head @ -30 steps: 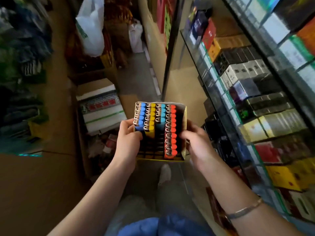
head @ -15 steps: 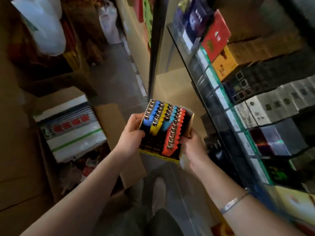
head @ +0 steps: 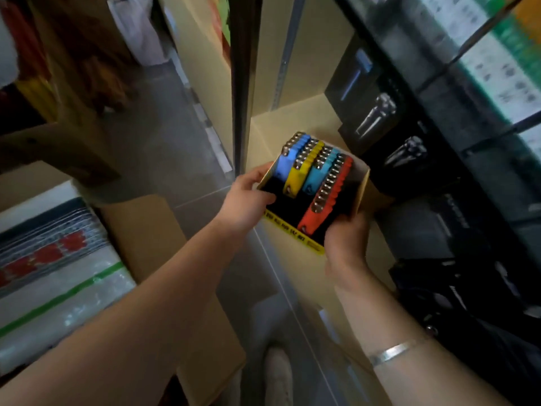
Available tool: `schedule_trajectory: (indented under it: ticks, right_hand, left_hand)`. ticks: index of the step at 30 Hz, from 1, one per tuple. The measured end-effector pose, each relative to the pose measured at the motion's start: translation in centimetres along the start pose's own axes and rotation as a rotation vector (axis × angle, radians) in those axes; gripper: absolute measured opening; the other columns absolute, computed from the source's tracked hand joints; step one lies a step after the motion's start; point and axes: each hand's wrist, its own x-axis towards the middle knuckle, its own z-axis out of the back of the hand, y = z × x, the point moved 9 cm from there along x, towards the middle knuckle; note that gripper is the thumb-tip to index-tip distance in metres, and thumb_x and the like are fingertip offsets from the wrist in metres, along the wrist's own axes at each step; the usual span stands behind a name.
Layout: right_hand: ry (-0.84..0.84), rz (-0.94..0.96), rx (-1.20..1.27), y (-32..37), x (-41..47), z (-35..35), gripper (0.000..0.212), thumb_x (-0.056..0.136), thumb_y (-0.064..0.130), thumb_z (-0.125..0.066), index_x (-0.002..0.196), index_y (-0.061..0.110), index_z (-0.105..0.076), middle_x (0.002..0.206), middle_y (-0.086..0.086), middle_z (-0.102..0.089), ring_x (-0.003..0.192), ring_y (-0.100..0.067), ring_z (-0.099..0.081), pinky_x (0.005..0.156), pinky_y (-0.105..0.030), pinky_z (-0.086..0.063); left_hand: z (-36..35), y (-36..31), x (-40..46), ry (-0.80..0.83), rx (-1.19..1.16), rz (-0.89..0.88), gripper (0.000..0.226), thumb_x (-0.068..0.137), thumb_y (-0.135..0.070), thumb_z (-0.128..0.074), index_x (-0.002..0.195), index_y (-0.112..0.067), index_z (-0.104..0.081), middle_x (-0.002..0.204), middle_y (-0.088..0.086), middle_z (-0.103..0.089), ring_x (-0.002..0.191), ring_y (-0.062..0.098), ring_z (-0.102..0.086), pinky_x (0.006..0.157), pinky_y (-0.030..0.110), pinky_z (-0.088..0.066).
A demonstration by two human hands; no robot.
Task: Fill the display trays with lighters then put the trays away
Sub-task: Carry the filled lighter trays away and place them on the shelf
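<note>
Since a moment ago, the tray of lighters has been carried lower and further right, into the opening of a pale yellow cabinet beside a glass display case, and it now tilts more steeply away from the viewer.

Both hands hold the display tray (head: 314, 197). The left hand (head: 244, 205) grips its left wall, thumb hooked over the rim. The right hand (head: 345, 238) grasps the near right corner from below, fingers curled under the base. A silver bracelet (head: 392, 351) circles the right wrist.

Four rows of lighters (head: 316, 174) stand inside: blue, yellow, turquoise and a longer red row. The near ends of the three shorter rows are dark empty slots, so the tray is only partly filled. It hangs in the air just above the cabinet shelf (head: 301, 118), not yet set down. Dark boxed goods (head: 377, 118) sit close on the right.

Judging from the tilt, the loosely packed rows could slide or topple towards the empty slots, or spill out if the tray tips further. The opening also looks narrow: a corner might catch the dark upright post (head: 244, 83) on the left or knock the boxed goods. The picture is blurred, so finer detail cannot be told.
</note>
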Motion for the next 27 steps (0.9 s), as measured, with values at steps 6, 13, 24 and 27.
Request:
schedule_trajectory:
  ticks: [6, 13, 24, 27]
  right_hand:
    - [-0.186, -0.095, 0.098, -1.3, 1.8, -1.3, 0.038, 0.09, -0.002, -0.04, 0.127, 0.006, -0.043, 0.122, -0.01, -0.054, 0.104, -0.021, -0.053, 0.092, -0.035, -0.044]
    - [-0.072, -0.234, 0.221, -0.6, 3.6, -4.4, 0.032, 0.093, 0.014, -0.043, 0.124, 0.014, -0.043, 0.125, -0.013, -0.049, 0.099, -0.026, -0.054, 0.091, -0.042, -0.047]
    - [0.219, -0.141, 0.291, 2.0, 7.1, -7.7, 0.037, 0.098, 0.008, -0.036, 0.133, 0.017, -0.043, 0.101, -0.003, -0.06, 0.073, -0.014, -0.057, 0.057, -0.024, -0.051]
    - [0.268, -0.135, 0.291, 2.6, 7.8, -8.8, 0.043, 0.099, 0.008, -0.037, 0.14, 0.02, -0.036, 0.123, -0.01, -0.054, 0.082, -0.015, -0.058, 0.061, -0.024, -0.053]
  left_hand:
    - [1.1, 3.3, 2.2, -0.144, -0.19, 0.021, 0.043, 0.08, 0.002, -0.06, 0.105, -0.027, -0.042, 0.112, -0.004, -0.051, 0.079, 0.004, -0.061, 0.059, 0.017, -0.048]
    - [0.6, 3.9, 4.4, -0.112, -0.205, -0.007, 0.036, 0.079, 0.012, -0.056, 0.096, -0.019, -0.049, 0.083, -0.01, -0.059, 0.065, -0.002, -0.062, 0.065, 0.018, -0.053]
    - [-0.6, 2.2, 7.2, -0.045, -0.023, -0.012, 0.064, 0.083, 0.008, -0.052, 0.135, -0.027, -0.04, 0.094, -0.011, -0.057, 0.074, -0.007, -0.061, 0.059, 0.006, -0.047]
    - [0.0, 1.5, 8.3, -0.078, 0.072, -0.041, 0.066, 0.084, 0.001, -0.055, 0.137, -0.035, -0.037, 0.11, -0.011, -0.05, 0.1, 0.008, -0.054, 0.076, 0.008, -0.047]
